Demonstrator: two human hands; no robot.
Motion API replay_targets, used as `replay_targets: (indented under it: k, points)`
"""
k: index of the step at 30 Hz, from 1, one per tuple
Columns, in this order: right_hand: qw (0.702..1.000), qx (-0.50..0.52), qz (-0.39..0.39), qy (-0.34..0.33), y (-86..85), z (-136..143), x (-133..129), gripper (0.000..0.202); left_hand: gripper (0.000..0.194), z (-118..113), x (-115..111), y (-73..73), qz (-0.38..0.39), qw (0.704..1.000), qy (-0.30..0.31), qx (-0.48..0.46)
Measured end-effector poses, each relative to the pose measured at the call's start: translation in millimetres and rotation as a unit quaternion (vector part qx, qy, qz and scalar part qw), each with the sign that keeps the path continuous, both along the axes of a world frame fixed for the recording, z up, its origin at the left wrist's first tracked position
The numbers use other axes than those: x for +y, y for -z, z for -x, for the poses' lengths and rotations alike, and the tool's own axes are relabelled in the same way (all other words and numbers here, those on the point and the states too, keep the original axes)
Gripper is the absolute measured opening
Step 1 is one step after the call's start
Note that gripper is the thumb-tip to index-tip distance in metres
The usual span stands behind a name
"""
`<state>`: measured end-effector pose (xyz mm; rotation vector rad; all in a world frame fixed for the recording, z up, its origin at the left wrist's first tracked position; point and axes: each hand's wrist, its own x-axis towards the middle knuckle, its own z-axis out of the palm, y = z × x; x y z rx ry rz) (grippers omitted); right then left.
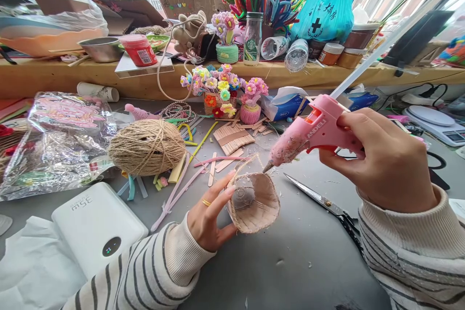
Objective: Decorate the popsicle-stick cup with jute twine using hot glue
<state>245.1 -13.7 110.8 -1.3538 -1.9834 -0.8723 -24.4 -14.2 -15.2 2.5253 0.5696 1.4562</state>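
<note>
A pink glue gun (316, 128) is gripped in my right hand (385, 155), with a long clear glue stick (385, 43) rising from its back end. Its nozzle points down at the far rim of a small cup (267, 203), either touching it or just above it; I cannot tell which. Fingers of my left hand (210, 213) hold this cup from the left side, tilted so its brownish inside faces me. Twine (241, 167) runs along the rim and loops up behind it. A large ball of twine (147, 147) lies beyond my left hand.
Black-handled scissors (323, 201) lie partly open by my right sleeve. A white power bank (100, 227) sits at the left. Wooden craft sticks (232, 140), pink pipe cleaners (174, 198) and flower baskets (220, 99) are behind the cup. A crowded shelf (145, 80) runs along the back.
</note>
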Motion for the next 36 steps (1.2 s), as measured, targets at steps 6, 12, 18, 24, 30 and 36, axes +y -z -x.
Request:
replay_targets:
  k: [6,12,18,24,30,36]
  points:
    - [1.0,-0.01,0.0,-0.003,0.3,-0.8,-0.7,0.012,0.074,0.8,0.1,0.3,0.011,1.0,0.007,0.005]
    - [1.0,-0.012,0.005,-0.01,0.7,-2.2,0.1,0.011,0.075,0.0,1.2,0.5,-0.002,1.0,0.005,-0.003]
    - [1.0,-0.013,0.001,-0.011,-0.8,-1.9,-0.3,0.011,0.074,-0.6,2.5,0.1,-0.018,1.0,-0.008,-0.009]
    - [1.0,-0.013,0.001,-0.009,-0.8,-3.6,-1.5,0.013,0.074,-1.2,1.9,0.7,-0.008,1.0,-0.007,-0.004]
    - [1.0,-0.018,-0.003,-0.009,-0.8,-3.2,-2.0,0.014,0.075,-0.1,1.6,1.9,-0.003,1.0,0.0,-0.003]
    - [1.0,-0.017,-0.001,-0.002,-0.5,-2.9,-2.2,0.015,0.072,-0.5,0.8,1.5,0.0,1.0,-0.002,-0.011]
